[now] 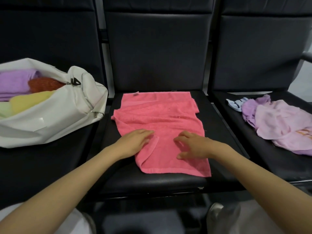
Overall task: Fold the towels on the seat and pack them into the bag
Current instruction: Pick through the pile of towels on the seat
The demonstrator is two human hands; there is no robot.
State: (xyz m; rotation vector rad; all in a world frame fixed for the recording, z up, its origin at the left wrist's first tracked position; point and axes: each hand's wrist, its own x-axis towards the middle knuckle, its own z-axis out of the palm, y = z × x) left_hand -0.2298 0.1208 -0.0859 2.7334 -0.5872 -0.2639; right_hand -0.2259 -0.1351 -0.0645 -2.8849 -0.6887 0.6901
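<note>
A pink towel (160,119) lies spread and a little rumpled on the middle black seat (152,181). My left hand (133,142) rests flat on its near left part, fingers relaxed. My right hand (192,146) touches the towel's near right part with spread, slightly bent fingers, holding nothing. A white zip bag (55,115) lies open on the left seat, with folded purple, red, yellow and green towels inside. On the right seat sits a loose heap of light pink and lilac towels (280,124) with a blue cloth (236,103) at its far edge.
Three black padded seats stand in a row with tall backrests (157,48) behind them. A metal armrest (306,57) shows at the far right. Below the seat front are my knees and a shoe (217,215) on the floor.
</note>
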